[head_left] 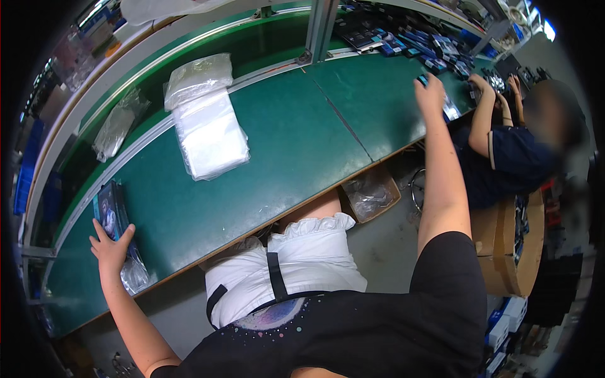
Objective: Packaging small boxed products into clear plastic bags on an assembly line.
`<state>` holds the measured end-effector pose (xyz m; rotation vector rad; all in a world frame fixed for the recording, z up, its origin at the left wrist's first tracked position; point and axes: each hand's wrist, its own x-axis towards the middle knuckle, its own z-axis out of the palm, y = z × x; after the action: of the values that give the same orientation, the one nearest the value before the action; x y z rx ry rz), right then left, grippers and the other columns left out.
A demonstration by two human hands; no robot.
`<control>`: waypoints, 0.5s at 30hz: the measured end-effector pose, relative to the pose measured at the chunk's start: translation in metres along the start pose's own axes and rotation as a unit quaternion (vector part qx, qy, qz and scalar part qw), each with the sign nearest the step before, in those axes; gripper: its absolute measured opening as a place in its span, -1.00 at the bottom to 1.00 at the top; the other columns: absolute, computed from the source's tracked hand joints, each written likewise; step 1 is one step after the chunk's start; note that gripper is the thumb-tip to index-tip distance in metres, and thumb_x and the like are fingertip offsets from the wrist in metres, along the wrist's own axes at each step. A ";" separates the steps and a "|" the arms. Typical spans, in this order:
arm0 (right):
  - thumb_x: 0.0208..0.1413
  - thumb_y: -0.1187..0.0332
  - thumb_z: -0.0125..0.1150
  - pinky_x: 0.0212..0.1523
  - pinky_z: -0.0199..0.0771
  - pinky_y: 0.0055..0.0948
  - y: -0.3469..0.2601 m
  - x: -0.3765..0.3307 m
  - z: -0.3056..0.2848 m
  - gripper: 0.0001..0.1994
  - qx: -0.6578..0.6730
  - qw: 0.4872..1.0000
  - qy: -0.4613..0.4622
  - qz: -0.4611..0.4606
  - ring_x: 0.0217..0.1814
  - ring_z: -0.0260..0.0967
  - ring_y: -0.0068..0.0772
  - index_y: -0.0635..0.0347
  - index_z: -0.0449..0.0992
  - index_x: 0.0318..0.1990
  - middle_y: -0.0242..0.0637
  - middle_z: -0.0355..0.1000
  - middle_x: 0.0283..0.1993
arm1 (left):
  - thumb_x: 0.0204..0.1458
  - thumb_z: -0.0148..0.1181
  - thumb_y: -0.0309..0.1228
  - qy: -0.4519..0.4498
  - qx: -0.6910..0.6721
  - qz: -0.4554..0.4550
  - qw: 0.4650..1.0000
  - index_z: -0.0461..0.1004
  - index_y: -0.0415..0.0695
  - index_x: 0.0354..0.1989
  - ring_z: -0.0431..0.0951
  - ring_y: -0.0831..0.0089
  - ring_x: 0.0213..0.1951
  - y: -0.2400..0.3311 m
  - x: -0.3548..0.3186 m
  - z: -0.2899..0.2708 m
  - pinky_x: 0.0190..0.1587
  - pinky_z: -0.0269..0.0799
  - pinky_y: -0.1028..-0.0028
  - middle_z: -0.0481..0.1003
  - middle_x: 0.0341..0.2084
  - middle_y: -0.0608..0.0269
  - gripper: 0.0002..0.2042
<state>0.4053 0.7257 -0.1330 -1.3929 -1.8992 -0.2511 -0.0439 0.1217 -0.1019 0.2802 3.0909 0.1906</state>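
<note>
the green tabletop point(290, 145) carries stacked clear plastic bags point(213, 135), a dark printed package point(112, 205) at left, and heaped blue-and-black packages point(435, 45) at upper right.

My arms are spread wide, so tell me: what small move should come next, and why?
Perhaps draw the right hand, with the blue-edged package it seems to hold, inward over the green table: that arm reaches out near a co-worker, while the left hand is at the dark packaging on the left.
</note>
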 end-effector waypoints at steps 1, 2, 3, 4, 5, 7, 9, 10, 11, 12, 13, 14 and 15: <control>-0.04 0.06 0.15 0.18 0.16 -0.13 0.036 0.011 0.008 -0.44 -0.042 0.997 -0.061 0.032 0.17 0.20 0.05 0.27 0.35 0.06 0.01 0.31 0.10 | -0.32 0.26 0.22 0.024 0.037 -0.014 0.999 -0.18 0.14 0.36 -0.15 -0.17 0.31 0.014 -0.010 -0.006 0.22 -0.09 -0.12 -0.18 0.29 -0.28 0.06; 0.00 0.04 0.11 0.18 0.16 -0.11 0.053 0.011 0.011 -0.43 -0.087 0.988 -0.101 0.079 0.20 0.17 0.07 0.28 0.33 0.08 0.01 0.31 0.11 | -0.30 0.23 0.25 0.047 0.076 -0.033 0.995 -0.18 0.13 0.36 -0.22 -0.14 0.34 0.019 -0.017 -0.009 0.21 -0.19 -0.21 -0.20 0.31 -0.24 0.05; 0.03 0.04 0.07 0.18 0.16 -0.12 0.078 0.012 0.020 -0.43 -0.053 0.982 -0.145 0.110 0.22 0.15 0.07 0.28 0.31 0.10 0.01 0.31 0.11 | -0.26 0.19 0.27 0.118 0.099 0.002 0.988 -0.16 0.09 0.36 -0.22 -0.09 0.34 0.009 -0.012 0.001 0.17 -0.22 -0.31 -0.16 0.31 -0.17 0.03; 0.06 0.01 0.04 0.17 0.17 -0.06 0.087 0.005 0.032 -0.43 -0.035 0.957 -0.230 0.170 0.24 0.15 0.04 0.27 0.31 0.10 0.00 0.31 0.12 | -0.20 0.16 0.24 0.160 0.106 0.035 0.981 -0.13 0.03 0.35 -0.19 -0.06 0.34 0.011 -0.017 0.000 0.18 -0.17 -0.27 -0.12 0.30 -0.17 -0.02; 0.09 -0.02 0.00 0.12 0.19 0.03 0.018 -0.021 0.003 -0.46 -0.143 0.959 -0.213 0.117 0.22 0.19 -0.01 0.26 0.34 0.05 -0.02 0.32 0.11 | -0.13 0.15 0.17 0.226 0.093 0.090 0.966 -0.05 -0.05 0.32 -0.11 -0.08 0.32 0.008 -0.025 0.002 0.17 -0.09 -0.20 -0.03 0.28 -0.16 -0.10; 0.10 -0.08 -0.02 0.01 0.22 0.04 -0.003 -0.052 -0.004 -0.47 -0.233 0.960 -0.155 0.029 0.08 0.24 0.06 0.24 0.37 -0.03 0.03 0.33 -0.01 | -0.05 0.22 -0.16 0.284 -0.057 0.267 0.919 0.19 -0.18 0.19 0.10 -0.07 0.22 0.056 -0.043 -0.007 0.18 0.06 0.06 0.16 0.17 -0.15 -0.36; 0.12 -0.04 -0.03 -0.05 0.22 0.00 -0.049 -0.083 -0.013 -0.49 -0.205 0.972 -0.100 -0.048 -0.04 0.25 0.07 0.29 0.38 -0.07 0.02 0.33 -0.10 | -0.04 0.19 -0.44 0.217 -0.152 0.399 0.878 0.33 -0.20 0.09 0.17 0.03 0.22 0.094 -0.057 -0.005 0.23 0.06 0.20 0.27 0.12 -0.04 -0.54; 0.13 -0.02 -0.03 -0.08 0.22 -0.01 -0.066 -0.096 -0.017 -0.51 -0.173 0.977 -0.088 -0.086 -0.08 0.25 0.06 0.30 0.38 -0.08 0.01 0.32 -0.12 | -0.05 0.18 -0.49 0.171 -0.161 0.439 0.867 0.37 -0.19 0.05 0.20 0.08 0.21 0.108 -0.064 0.000 0.22 0.09 0.21 0.29 0.11 0.02 -0.59; 0.12 0.00 0.00 -0.10 0.22 -0.02 -0.087 -0.108 -0.021 -0.54 -0.122 0.981 -0.079 -0.131 -0.10 0.25 0.05 0.28 0.39 -0.09 -0.01 0.32 -0.14 | -0.06 0.17 -0.53 0.142 -0.153 0.465 0.861 0.40 -0.16 0.01 0.22 0.09 0.20 0.118 -0.068 0.008 0.21 0.12 0.22 0.31 0.10 0.08 -0.61; 0.12 0.03 0.03 -0.12 0.22 -0.03 -0.114 -0.121 -0.033 -0.56 -0.066 0.980 -0.059 -0.177 -0.12 0.25 0.03 0.27 0.39 -0.10 -0.03 0.32 -0.16 | -0.08 0.18 -0.53 0.137 -0.151 0.491 0.847 0.42 -0.12 0.00 0.22 0.08 0.20 0.118 -0.071 0.017 0.19 0.15 0.21 0.32 0.10 0.10 -0.62; 0.08 0.06 0.09 -0.13 0.21 -0.06 -0.138 -0.129 -0.043 -0.59 -0.030 0.976 -0.078 -0.202 -0.12 0.24 0.01 0.25 0.40 -0.11 -0.07 0.31 -0.18 | -0.09 0.18 -0.54 0.142 -0.144 0.504 0.840 0.43 -0.10 -0.02 0.24 0.09 0.19 0.122 -0.069 0.027 0.16 0.17 0.21 0.33 0.09 0.13 -0.62; 0.02 0.08 0.18 -0.16 0.22 -0.08 -0.153 -0.137 -0.049 -0.59 -0.005 0.971 -0.072 -0.230 -0.13 0.24 -0.02 0.24 0.40 -0.13 -0.12 0.31 -0.20 | -0.10 0.17 -0.56 0.151 -0.131 0.521 0.830 0.45 -0.09 -0.04 0.28 0.13 0.16 0.129 -0.066 0.034 0.15 0.17 0.23 0.35 0.07 0.17 -0.64; -0.04 0.08 0.23 -0.10 0.23 -0.08 -0.169 -0.141 -0.056 -0.55 0.014 0.967 -0.121 -0.225 -0.08 0.23 -0.01 0.24 0.40 -0.10 -0.10 0.31 -0.16 | -0.10 0.16 -0.57 0.145 -0.139 0.539 0.818 0.46 -0.09 -0.05 0.31 0.17 0.13 0.131 -0.060 0.043 0.13 0.18 0.23 0.38 0.03 0.20 -0.64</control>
<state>0.2991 0.5250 -0.1432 -0.9922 -2.4033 -0.2789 0.0399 0.2437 -0.1273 2.0852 2.6438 0.7308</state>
